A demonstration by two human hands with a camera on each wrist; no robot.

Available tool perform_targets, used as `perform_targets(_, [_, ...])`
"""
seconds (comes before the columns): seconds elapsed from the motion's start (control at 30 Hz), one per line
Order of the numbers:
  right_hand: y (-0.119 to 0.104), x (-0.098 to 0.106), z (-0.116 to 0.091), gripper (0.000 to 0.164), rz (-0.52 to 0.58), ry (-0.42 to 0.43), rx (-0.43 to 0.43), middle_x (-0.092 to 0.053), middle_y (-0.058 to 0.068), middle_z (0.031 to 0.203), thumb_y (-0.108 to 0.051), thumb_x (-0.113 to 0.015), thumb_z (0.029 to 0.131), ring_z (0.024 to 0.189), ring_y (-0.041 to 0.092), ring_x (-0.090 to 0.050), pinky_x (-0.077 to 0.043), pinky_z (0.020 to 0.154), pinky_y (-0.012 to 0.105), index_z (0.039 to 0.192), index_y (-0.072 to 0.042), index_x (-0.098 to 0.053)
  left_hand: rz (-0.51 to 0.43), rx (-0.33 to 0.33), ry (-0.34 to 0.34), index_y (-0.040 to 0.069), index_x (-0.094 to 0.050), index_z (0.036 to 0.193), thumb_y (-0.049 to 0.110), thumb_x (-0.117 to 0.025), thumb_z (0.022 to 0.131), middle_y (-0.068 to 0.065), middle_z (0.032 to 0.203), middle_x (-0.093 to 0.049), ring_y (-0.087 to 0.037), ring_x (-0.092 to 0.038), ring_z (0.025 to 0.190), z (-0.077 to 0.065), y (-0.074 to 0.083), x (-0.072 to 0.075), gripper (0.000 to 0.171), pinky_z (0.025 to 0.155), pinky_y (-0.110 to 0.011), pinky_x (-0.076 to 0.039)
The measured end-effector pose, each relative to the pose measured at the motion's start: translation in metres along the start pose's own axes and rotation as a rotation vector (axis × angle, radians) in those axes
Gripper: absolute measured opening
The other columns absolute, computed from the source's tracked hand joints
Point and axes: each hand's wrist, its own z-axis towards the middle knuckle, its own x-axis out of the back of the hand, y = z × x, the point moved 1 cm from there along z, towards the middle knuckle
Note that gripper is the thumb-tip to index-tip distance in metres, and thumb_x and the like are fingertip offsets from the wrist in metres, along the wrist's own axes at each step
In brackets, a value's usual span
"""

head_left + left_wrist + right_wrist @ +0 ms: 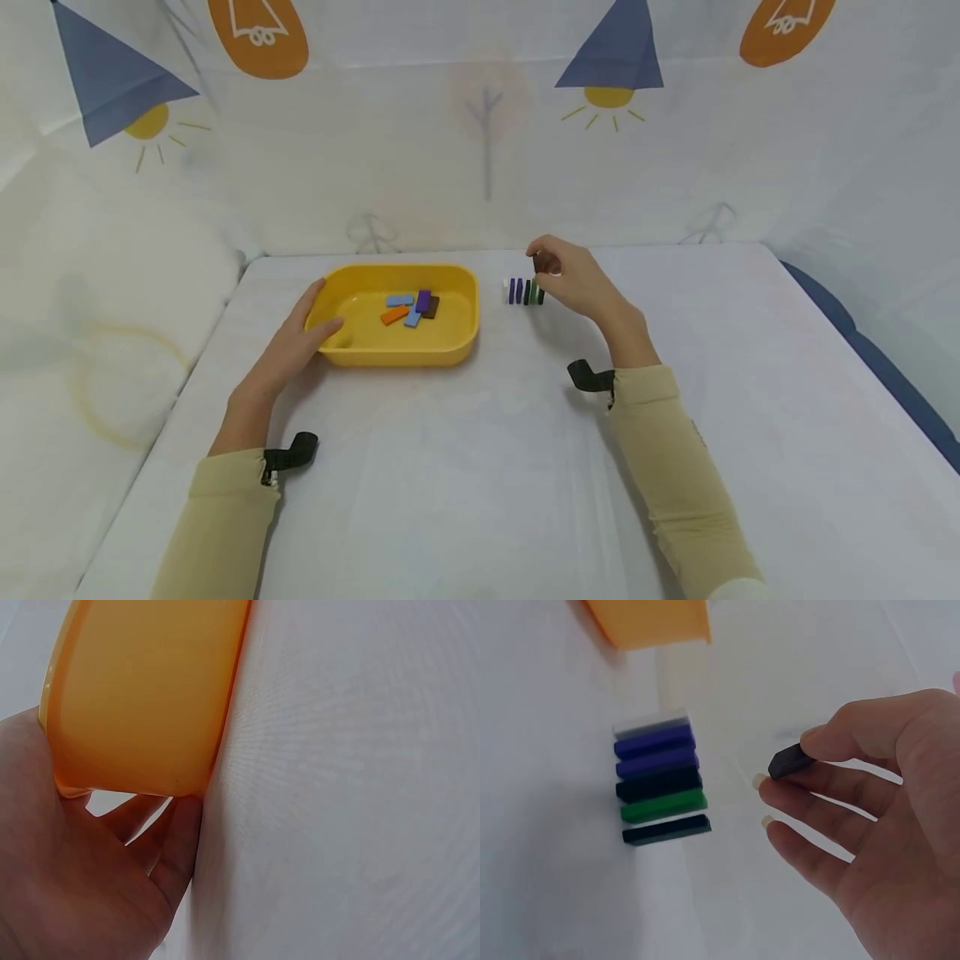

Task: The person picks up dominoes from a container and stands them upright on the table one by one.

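My left hand (296, 337) holds the left end of a yellow plastic tray (390, 357), thumb over the rim and fingers along the outer wall. In the left wrist view, the fingertips meet the tray's end wall (142, 712) close to the table. My right hand (573, 279) pinches a dark domino-like block (790, 760) between thumb and fingers, above and beside a row of standing blocks. That row runs from a white block (652, 724) through purple blocks (656, 741) and a green block (664, 806) to a dark green block (667, 830) at the end nearest me.
Inside the tray lie several loose blocks: light blue (400, 300), orange (394, 315), purple (423, 301) and brown (431, 308). A white cloth (465, 467) covers the table. Behind its far edge hangs a printed white curtain (420, 167).
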Motion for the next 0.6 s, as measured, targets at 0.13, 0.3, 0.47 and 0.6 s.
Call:
perform_targets(0.13, [0.007,0.002,-0.004,0.035,-0.012,0.01,-0.017,-0.063,0.016,0.114,-0.004,-0.054,0.093,0.105,0.028,-0.06,-0.05,0.09,0.044,0.128,-0.009,-0.055,-0.001,-0.003,0.003,0.047,0.005,0.156,0.055,-0.047,0.1,0.008,0.169,0.004,-0.033,0.0,0.156,-0.001,-0.001,0.0,0.077,0.119,-0.07,-0.005])
perform_targets(0.3, [0.01,0.007,-0.008,0.033,-0.018,0.043,-0.038,-0.066,0.013,0.11,-0.004,-0.057,0.092,0.105,0.029,-0.062,-0.051,0.091,0.045,0.125,-0.008,-0.057,0.001,-0.006,0.007,0.047,0.005,0.156,0.056,-0.047,0.099,0.007,0.169,0.004,-0.034,0.0,0.156,-0.001,0.0,0.0,0.077,0.119,-0.07,-0.005])
perform_targets(0.47, [0.017,0.009,-0.009,0.032,-0.019,0.052,-0.078,-0.066,0.014,0.11,-0.005,-0.057,0.092,0.104,0.029,-0.061,-0.051,0.087,0.044,0.125,-0.008,-0.056,-0.008,-0.009,0.002,0.048,0.005,0.156,0.056,-0.046,0.099,0.008,0.169,0.005,-0.033,0.001,0.156,-0.002,0.0,0.0,0.077,0.119,-0.07,-0.004])
perform_targets(0.6, [0.025,0.008,-0.008,0.031,-0.028,0.035,-0.132,-0.066,0.013,0.112,-0.007,-0.057,0.093,0.104,0.028,-0.06,-0.051,0.085,0.042,0.124,-0.009,-0.056,-0.014,-0.012,-0.003,0.049,0.005,0.155,0.058,-0.047,0.099,0.009,0.169,0.006,-0.032,0.002,0.157,-0.002,0.0,0.001,0.077,0.12,-0.07,-0.004])
